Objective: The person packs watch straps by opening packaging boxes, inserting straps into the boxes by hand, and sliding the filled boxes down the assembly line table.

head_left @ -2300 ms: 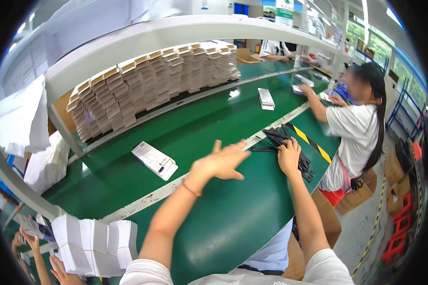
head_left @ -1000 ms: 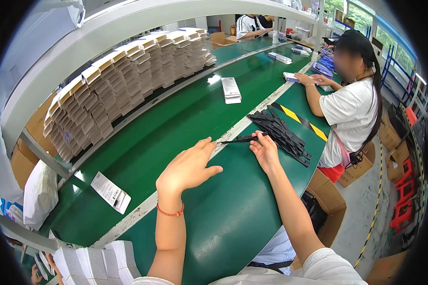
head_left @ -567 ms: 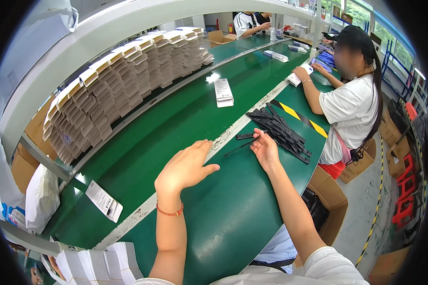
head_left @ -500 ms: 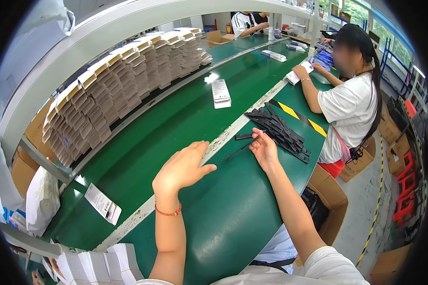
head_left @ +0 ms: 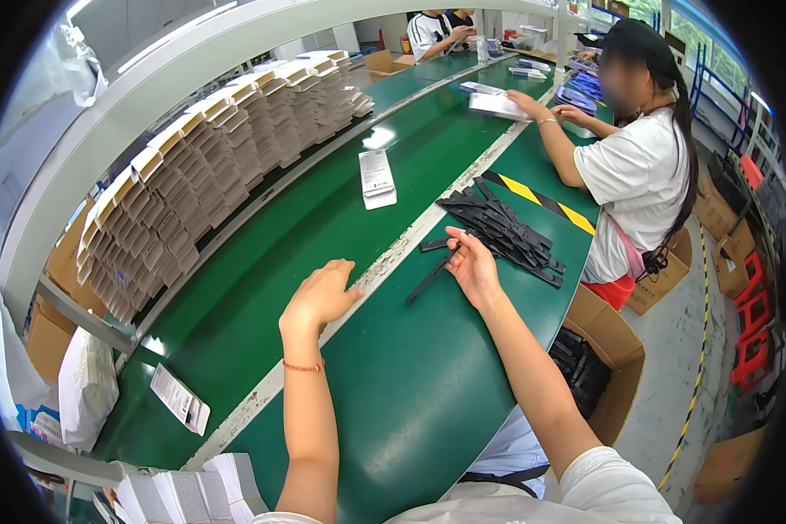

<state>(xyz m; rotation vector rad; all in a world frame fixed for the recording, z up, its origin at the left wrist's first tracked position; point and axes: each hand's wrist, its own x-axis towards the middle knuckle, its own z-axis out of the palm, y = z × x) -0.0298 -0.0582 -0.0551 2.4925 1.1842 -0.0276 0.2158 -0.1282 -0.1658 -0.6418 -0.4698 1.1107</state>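
My right hand (head_left: 473, 269) pinches one end of a thin black strip (head_left: 430, 279), which slants down to the left just above the green table. Behind that hand lies a heap of similar black strips (head_left: 505, 234), with one loose strip close to my fingers. My left hand (head_left: 320, 295) is held over the pale, worn rail (head_left: 384, 260) beside the belt, fingers stretched out and nothing in it. Beyond it, a flat white printed box (head_left: 376, 177) rests on the green belt (head_left: 275, 253).
Stacked open white cartons (head_left: 192, 175) line the belt's far side. Another printed box (head_left: 180, 398) lies at lower left, near white bundles (head_left: 192, 496). A co-worker (head_left: 633, 153) sits at right, past the striped tape (head_left: 541, 199). An open cardboard box (head_left: 616, 358) stands beside the table.
The strip in my right hand has swung into clearer view, pointing further down. The co-worker's hand has moved a white box left over the belt. The view has shifted slightly.
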